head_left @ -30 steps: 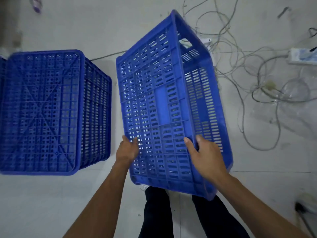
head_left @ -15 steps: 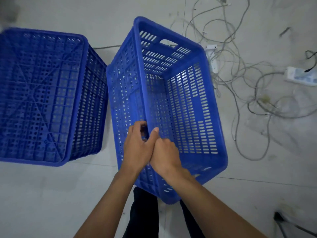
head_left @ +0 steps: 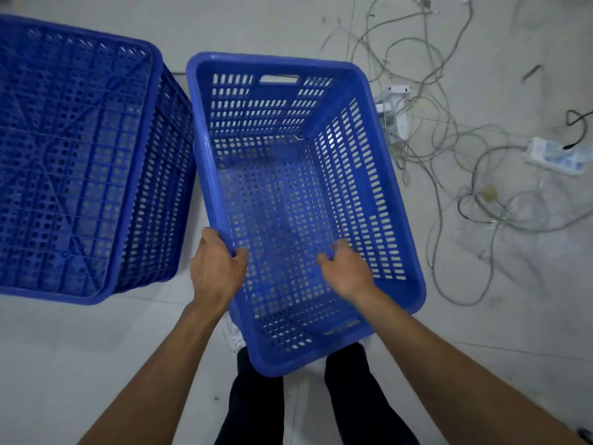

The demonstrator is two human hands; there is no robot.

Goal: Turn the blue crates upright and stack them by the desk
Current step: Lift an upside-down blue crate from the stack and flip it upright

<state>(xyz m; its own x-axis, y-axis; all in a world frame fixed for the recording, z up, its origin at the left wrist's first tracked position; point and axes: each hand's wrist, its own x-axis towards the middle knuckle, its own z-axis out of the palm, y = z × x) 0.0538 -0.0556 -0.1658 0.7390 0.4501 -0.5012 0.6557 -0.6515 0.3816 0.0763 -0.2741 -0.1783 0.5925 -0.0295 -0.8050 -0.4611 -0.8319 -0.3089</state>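
An upright blue crate (head_left: 398, 220) stands on the floor in front of me, its open top facing the camera and nothing in it. My left hand (head_left: 216, 271) grips its left rim near the close corner. My right hand (head_left: 348, 273) hovers over the crate's inside, slightly blurred, with its fingers loosely curled and holding nothing. A second blue crate (head_left: 73, 162) sits just to the left, upside down, its ribbed base facing up. The two crates nearly touch along their sides.
A tangle of grey cables (head_left: 449, 149) spreads over the floor to the right, with a white power strip (head_left: 555, 155) and a white adapter (head_left: 396, 101) among them. My legs (head_left: 256, 399) and feet are under the crate's near end. Pale tiled floor lies at front left.
The middle crate has swung from lying tilted on its side to upright, opening toward me. My hands have moved apart: the left now holds the left rim and the right has let go.
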